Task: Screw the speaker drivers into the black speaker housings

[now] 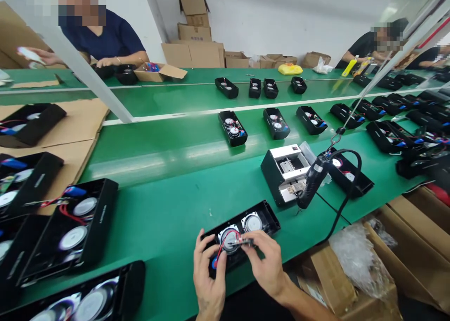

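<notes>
A black speaker housing (270,216) lies at a slant on the green bench just in front of me. Two round speaker drivers (252,223) sit inside it, with red wires and a blue part (214,263) at its near left end. My left hand (210,276) is curled over that end, fingers on the rim and thumb beside the red wires. Between the thumb and fingers of my right hand (267,262) is a small dark circuit board (247,242), held above the nearer driver with red wires running to it. The fingers partly cover the board.
An electric screwdriver (312,180) hangs on a cable beside a silver-and-black machine (286,171). Several open speaker housings (101,222) stand at left, others on the green line (176,147). Cartons (337,274) are below right. Co-workers sit across the line.
</notes>
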`<state>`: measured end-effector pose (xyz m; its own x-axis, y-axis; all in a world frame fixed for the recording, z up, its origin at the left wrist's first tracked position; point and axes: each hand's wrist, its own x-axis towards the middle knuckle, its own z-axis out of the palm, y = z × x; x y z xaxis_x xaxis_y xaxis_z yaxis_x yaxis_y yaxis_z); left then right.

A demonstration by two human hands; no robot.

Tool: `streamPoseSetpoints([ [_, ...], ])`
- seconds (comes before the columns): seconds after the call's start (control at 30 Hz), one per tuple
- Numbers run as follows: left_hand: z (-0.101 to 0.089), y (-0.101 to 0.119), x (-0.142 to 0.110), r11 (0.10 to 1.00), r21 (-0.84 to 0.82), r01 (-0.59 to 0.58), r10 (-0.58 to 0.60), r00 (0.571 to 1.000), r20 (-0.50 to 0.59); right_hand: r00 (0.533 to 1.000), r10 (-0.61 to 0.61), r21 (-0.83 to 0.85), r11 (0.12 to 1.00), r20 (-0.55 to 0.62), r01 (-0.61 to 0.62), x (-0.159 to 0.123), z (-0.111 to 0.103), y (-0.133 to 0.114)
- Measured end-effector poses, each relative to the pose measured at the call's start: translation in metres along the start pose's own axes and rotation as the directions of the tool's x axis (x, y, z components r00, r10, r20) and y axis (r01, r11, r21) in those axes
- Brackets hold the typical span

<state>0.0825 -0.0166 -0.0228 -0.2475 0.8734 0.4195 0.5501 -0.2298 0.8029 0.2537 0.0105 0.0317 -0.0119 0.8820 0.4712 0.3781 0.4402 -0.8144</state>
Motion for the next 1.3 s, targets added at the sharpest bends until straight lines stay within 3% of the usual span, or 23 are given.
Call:
streamPoseSetpoints([
  [0.1,-0.004,0.008,0.003,0.999,-0.042,-0.010,0.010,1.000,-0.003,0.997,0.080,0.045,0.996,-0.015,-0.079,0.027,-0.014,0.003],
  [0.17,-0.009,0.013,0.010,0.998,-0.037,-0.057,0.057,0.998,0.001,0.991,-0.062,0.063,0.997,0.120,0.054,0.044,-0.027,0.007],
  [0.2,-0.013,0.016,0.014,0.994,-0.019,-0.107,0.107,0.994,0.027,0.959,-0.178,0.059,0.984,0.223,0.169,0.051,-0.033,0.010],
  [0.27,-0.022,0.022,0.023,0.973,0.046,-0.226,0.218,0.967,0.133,0.818,-0.377,0.017,0.911,0.434,0.411,0.062,-0.045,0.013],
  [0.33,-0.031,0.025,0.030,0.937,0.129,-0.325,0.281,0.919,0.276,0.671,-0.426,-0.070,0.812,0.607,0.579,0.068,-0.054,0.012],
  [0.47,-0.038,0.021,0.033,0.854,0.258,-0.451,0.296,0.831,0.471,0.521,-0.295,-0.182,0.709,0.801,0.682,0.067,-0.058,0.005],
  [0.57,-0.031,0.015,0.029,0.812,0.272,-0.517,0.344,0.799,0.494,0.466,-0.192,-0.210,0.703,0.864,0.679,0.063,-0.053,0.000],
  [0.73,-0.023,0.013,0.027,0.792,0.277,-0.544,0.365,0.786,0.499,0.379,-0.057,-0.198,0.775,0.924,0.600,0.062,-0.049,0.003],
  [0.87,-0.026,0.017,0.030,0.804,0.256,-0.537,0.344,0.771,0.536,0.356,-0.051,-0.149,0.847,0.933,0.511,0.062,-0.051,0.010],
  [0.97,-0.027,0.020,0.030,0.782,0.262,-0.566,0.359,0.751,0.554,0.418,-0.041,-0.169,0.876,0.908,0.452,0.057,-0.050,0.013],
  [1.07,-0.024,0.020,0.032,0.745,0.274,-0.608,0.367,0.717,0.593,0.468,-0.060,-0.197,0.855,0.882,0.480,0.053,-0.047,0.013],
  [1.2,-0.019,0.015,0.052,0.787,0.192,-0.586,0.358,0.687,0.632,0.439,-0.056,-0.197,0.838,0.897,0.509,0.066,-0.040,0.008],
  [1.3,-0.017,0.011,0.087,0.896,0.102,-0.431,0.230,0.650,0.724,0.423,0.013,-0.219,0.870,0.906,0.442,0.093,-0.033,0.002],
])
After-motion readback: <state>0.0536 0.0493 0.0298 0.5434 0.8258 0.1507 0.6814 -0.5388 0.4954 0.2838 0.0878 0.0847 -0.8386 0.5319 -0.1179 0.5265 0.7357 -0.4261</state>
